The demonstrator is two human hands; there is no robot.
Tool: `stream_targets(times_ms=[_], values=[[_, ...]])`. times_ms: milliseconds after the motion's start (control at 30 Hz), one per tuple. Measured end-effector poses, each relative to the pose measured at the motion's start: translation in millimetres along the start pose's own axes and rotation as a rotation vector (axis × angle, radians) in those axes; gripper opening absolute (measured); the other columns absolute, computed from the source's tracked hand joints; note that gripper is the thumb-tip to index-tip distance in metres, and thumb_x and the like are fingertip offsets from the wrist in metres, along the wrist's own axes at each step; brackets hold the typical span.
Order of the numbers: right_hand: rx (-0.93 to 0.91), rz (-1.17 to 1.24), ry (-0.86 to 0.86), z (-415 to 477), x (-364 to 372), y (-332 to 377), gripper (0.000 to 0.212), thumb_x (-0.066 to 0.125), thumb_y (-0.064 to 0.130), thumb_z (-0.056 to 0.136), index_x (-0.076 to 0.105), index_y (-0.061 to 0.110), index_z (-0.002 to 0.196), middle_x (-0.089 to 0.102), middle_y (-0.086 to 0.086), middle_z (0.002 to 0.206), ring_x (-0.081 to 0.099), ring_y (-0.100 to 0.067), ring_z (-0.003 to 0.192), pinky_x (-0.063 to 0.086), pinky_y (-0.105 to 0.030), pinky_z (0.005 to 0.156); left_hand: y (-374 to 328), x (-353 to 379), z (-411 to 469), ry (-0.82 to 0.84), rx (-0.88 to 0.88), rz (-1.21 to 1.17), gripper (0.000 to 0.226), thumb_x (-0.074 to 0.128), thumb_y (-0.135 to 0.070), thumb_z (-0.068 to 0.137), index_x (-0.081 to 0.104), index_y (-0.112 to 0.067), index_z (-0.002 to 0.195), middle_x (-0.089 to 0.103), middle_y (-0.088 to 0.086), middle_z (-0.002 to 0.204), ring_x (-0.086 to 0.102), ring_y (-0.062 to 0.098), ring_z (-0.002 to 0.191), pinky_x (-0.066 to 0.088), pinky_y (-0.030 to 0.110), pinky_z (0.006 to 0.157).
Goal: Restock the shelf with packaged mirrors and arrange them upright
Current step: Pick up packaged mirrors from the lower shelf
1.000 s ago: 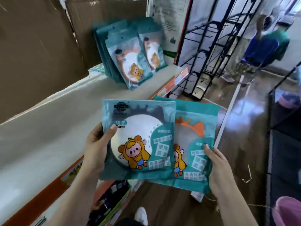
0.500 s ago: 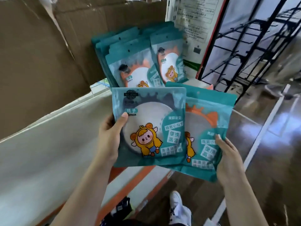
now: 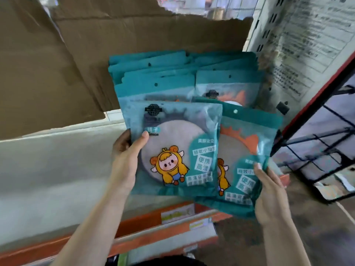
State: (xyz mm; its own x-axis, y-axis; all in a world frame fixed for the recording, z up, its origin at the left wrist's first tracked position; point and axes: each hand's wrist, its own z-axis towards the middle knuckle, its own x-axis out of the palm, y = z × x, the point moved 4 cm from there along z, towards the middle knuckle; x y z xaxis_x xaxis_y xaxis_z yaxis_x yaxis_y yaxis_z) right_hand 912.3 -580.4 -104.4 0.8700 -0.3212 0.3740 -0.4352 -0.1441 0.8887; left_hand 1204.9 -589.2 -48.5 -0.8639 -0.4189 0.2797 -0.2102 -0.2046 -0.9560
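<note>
Compared with half a second ago, the left hand [image 3: 124, 162] and right hand [image 3: 269, 191], fingers each gripping a packaged mirror [image 3: 172, 150] (overlapping), are carrying them closer to the upright stack [image 3: 163, 81] at the shelf's [image 3: 48, 169] back right corner.

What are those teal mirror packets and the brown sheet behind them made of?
Held packet: looks like glossy plastic film, given its light glare, wrinkles and see-through window. Brown sheet: seemingly matte corrugated cardboard, with a torn top edge and fold creases.
</note>
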Motion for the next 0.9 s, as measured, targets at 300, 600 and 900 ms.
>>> stream_targets(times_ms=[300, 600, 900], values=[[-0.188, -0.219, 0.299, 100.3, 18.9, 44.6, 0.036, 0.071, 0.045, 0.066, 0.066, 0.028, 0.097, 0.072, 0.008, 0.089, 0.068, -0.01, 0.081, 0.058, -0.026, 0.069, 20.3, 45.5, 21.6, -0.209, 0.296, 0.405, 0.012, 0.058, -0.029, 0.091, 0.054, -0.018, 0.088, 0.058, -0.012, 0.073, 0.052, -0.007, 0.064, 0.04, 0.011, 0.061], [-0.468, -0.836, 0.388, 173.1, 50.2, 64.1, 0.005, 0.058, 0.007, 0.091, 0.056, 0.011, 0.094, 0.061, 0.0, 0.08, 0.056, -0.011, 0.069, 0.043, -0.011, 0.055, 44.1, 26.7, 33.6, -0.552, 0.483, 0.642, 0.042, 0.045, -0.037, 0.092, 0.052, 0.005, 0.092, 0.059, 0.009, 0.077, 0.052, 0.017, 0.068, 0.038, 0.02, 0.058], [-0.528, -1.087, 0.194, 188.0, 39.1, 78.8, 0.021, 0.057, 0.022, 0.093, 0.058, 0.003, 0.101, 0.059, -0.01, 0.09, 0.05, -0.024, 0.078, 0.032, -0.031, 0.066, 61.0, 27.3, 33.1, -0.686, 0.444, 0.932, 0.044, 0.042, -0.035, 0.092, 0.055, 0.007, 0.092, 0.059, 0.023, 0.083, 0.051, 0.038, 0.084, 0.04, 0.038, 0.069]])
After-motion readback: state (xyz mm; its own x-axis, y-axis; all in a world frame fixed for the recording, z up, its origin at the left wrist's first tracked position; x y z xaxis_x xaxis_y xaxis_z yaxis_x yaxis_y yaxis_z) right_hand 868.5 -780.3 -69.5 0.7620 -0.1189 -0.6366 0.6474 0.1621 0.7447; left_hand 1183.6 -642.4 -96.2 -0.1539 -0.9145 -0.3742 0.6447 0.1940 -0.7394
